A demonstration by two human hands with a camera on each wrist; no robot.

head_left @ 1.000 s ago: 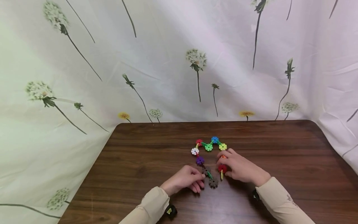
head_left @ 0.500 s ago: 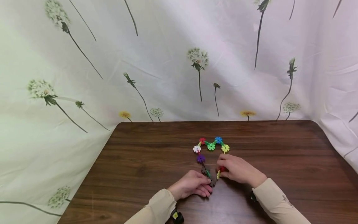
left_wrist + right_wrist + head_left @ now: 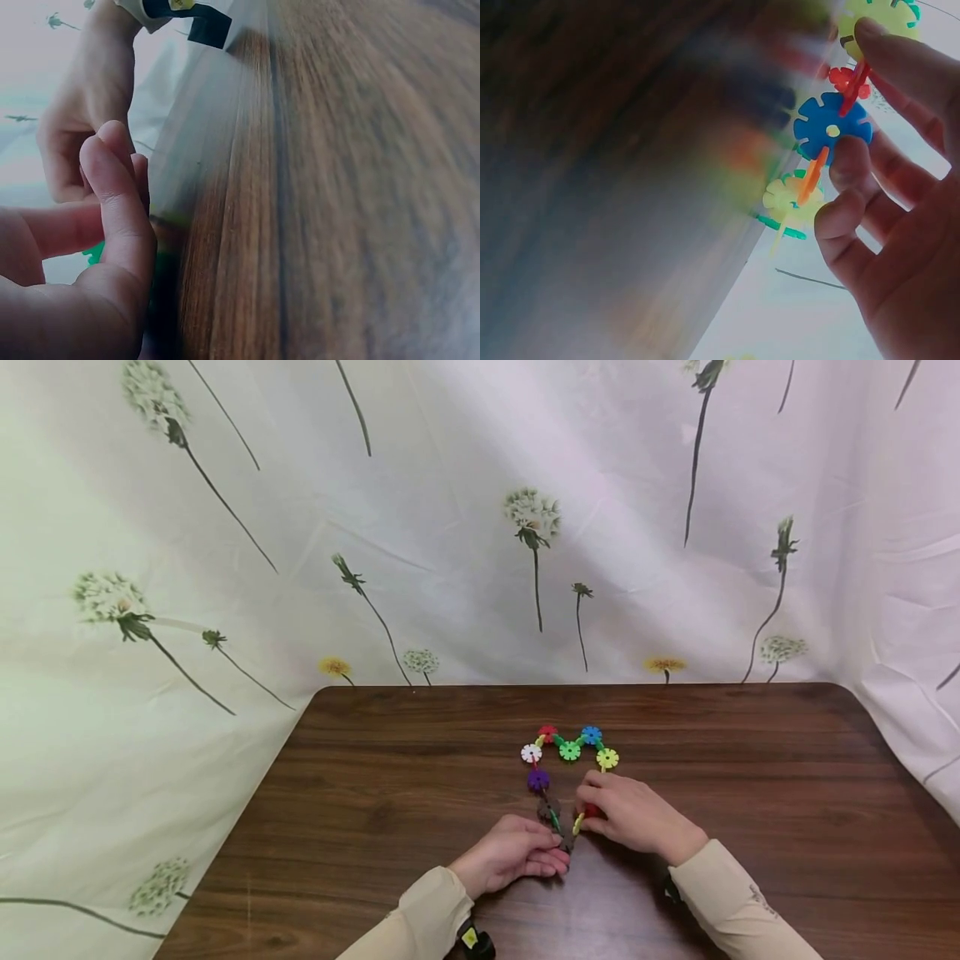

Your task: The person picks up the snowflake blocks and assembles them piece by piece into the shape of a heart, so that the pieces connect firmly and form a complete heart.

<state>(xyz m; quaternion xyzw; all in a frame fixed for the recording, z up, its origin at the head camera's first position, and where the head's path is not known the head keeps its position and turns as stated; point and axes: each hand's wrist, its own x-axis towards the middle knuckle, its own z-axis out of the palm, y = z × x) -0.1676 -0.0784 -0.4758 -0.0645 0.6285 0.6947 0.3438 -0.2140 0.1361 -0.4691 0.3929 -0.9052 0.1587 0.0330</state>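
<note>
A chain of notched plastic building discs lies in a heart-like outline on the table in the head view. My left hand pinches the brown disc at the chain's near left end. Just right of it, my right hand holds the other end, near a red disc and an edge-on yellow disc. These two ends meet closely between the hands. In the right wrist view, my thumb lies on a yellow disc and curled fingers touch a blue disc. The left wrist view mostly hides the held disc behind fingers.
Farther along the chain are purple, white, green and blue discs, among others. The brown wooden table has a flower-printed cloth hanging behind it.
The left hand has moved right and now pinches the brown disc. The right hand has shifted slightly left, bringing the yellow end disc up to the brown one.
</note>
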